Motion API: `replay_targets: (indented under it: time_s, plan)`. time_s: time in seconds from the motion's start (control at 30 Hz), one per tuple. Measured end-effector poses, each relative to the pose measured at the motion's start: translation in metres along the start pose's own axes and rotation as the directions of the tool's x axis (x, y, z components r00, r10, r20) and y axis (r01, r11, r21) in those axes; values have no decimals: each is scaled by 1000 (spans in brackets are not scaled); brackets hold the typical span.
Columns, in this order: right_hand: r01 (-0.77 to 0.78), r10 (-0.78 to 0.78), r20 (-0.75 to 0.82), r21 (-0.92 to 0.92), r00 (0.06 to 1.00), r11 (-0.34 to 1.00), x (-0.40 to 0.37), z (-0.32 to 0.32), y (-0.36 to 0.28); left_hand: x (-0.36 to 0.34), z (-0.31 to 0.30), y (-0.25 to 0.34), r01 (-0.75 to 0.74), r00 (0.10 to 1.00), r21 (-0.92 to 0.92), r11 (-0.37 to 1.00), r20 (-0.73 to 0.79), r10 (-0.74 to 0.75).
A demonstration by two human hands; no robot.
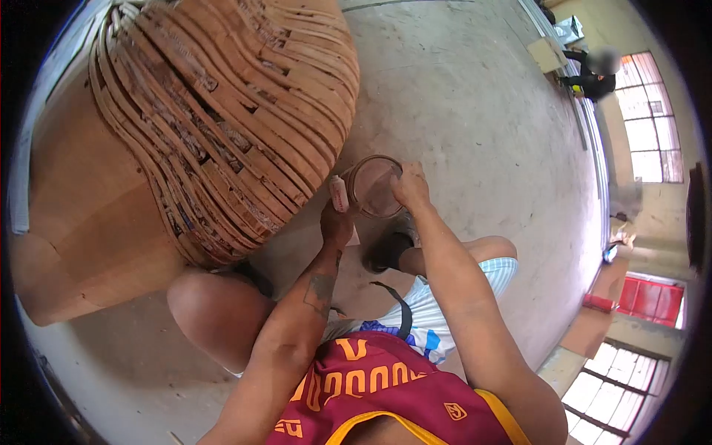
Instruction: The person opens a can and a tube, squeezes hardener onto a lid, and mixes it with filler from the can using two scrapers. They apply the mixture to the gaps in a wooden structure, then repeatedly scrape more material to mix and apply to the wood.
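A round brown ring (351, 194), like a coiled strip or a roll, is held between my two hands above the floor. The closed fingers of my right hand (410, 185) pinch its right edge. On the other side my left hand (339, 222) is closed around a small whitish cylinder with reddish marks (339, 194), which stands up beside the ring's left edge. Left of my hands rises a large rounded form (222, 133) covered with curved, layered brown strips with gaps between them. Its lower left part is a smooth brown surface.
My bent knees (215, 315) flank my forearms, with a dark shoe (389, 248) below the ring. Grey floor (475, 111) extends to the right. Another person (593, 78) in dark clothes is far off at the upper right, near barred windows (649, 115). Brown sheets (589, 326) lie at lower right.
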State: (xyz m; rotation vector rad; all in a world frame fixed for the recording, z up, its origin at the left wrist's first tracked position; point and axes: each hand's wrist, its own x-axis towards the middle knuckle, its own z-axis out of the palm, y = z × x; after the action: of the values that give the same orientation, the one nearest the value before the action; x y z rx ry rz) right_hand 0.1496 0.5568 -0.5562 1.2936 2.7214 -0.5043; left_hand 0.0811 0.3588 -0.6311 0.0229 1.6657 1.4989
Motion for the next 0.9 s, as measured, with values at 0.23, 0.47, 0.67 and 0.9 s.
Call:
replay_targets:
  time_s: [0.23, 0.47, 0.67, 0.9]
  plan:
    - [-68, 68, -106, -3, 992, 998, -3, 0, -12, -2, 9, -12, -39, 999, -145, 989, -6, 39]
    - [-174, 174, -46, 2, 984, 985, 24, 6, -4, -7, 12, -6, -119, 990, -92, 989, -90, 111]
    - [-165, 160, -98, -44, 982, 985, 18, -12, -16, -15, 7, -5, -68, 995, -61, 996, -70, 64]
    - [79, -76, 48, -53, 996, 995, 10, -50, -12, -2, -2, -5, -80, 996, -245, 966, 28, 89]
